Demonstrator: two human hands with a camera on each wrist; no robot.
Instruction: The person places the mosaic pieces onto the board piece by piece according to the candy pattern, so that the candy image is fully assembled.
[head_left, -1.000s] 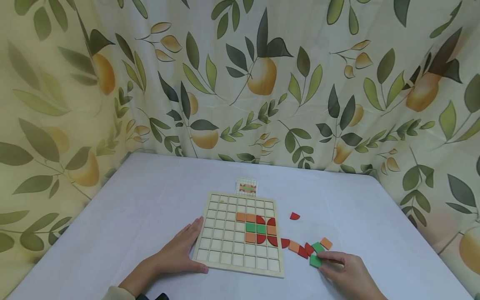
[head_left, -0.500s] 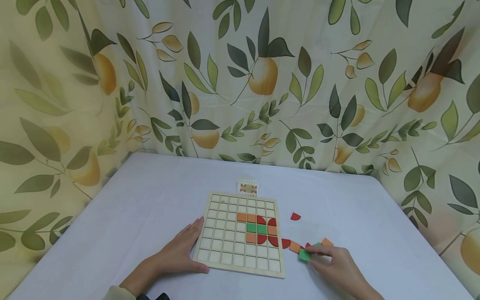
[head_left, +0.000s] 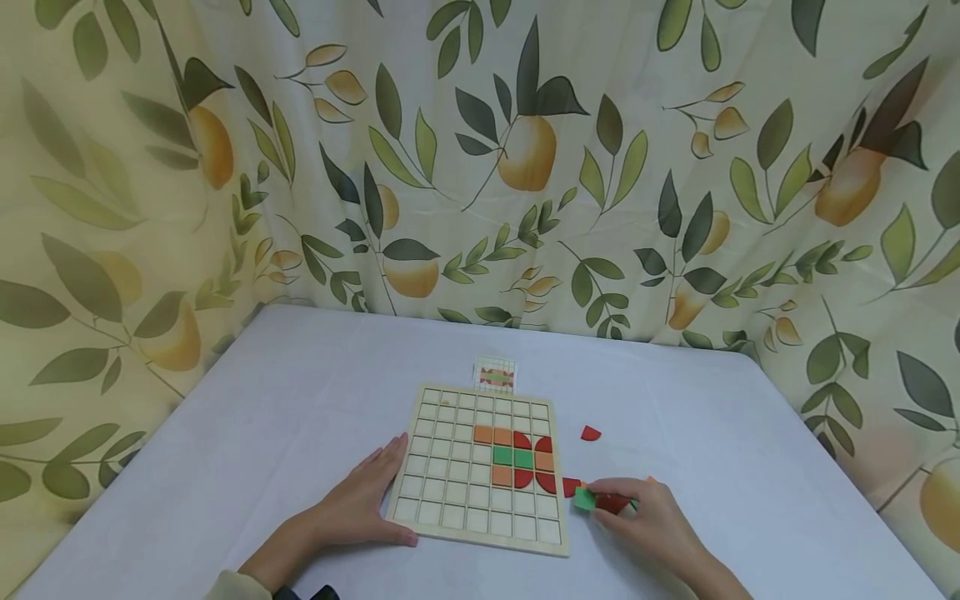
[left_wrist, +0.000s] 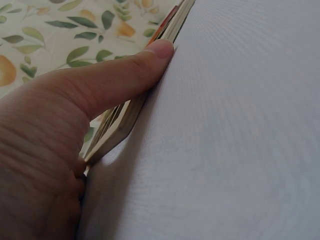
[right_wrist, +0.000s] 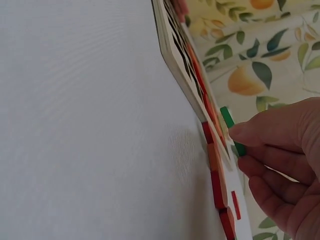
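The green tile (head_left: 585,499) could slip or turn — the right grip (head_left: 651,520) seems to pinch only one end. It sticks out left of these narrow fingertips, just right of the board (head_left: 476,518). The left grip (head_left: 358,502) is wide, touching the board's left and near edges.

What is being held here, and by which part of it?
The right hand pinches a green tile by the side nearest the palm; the other end sticks out. The left hand only touches the board at its edges.
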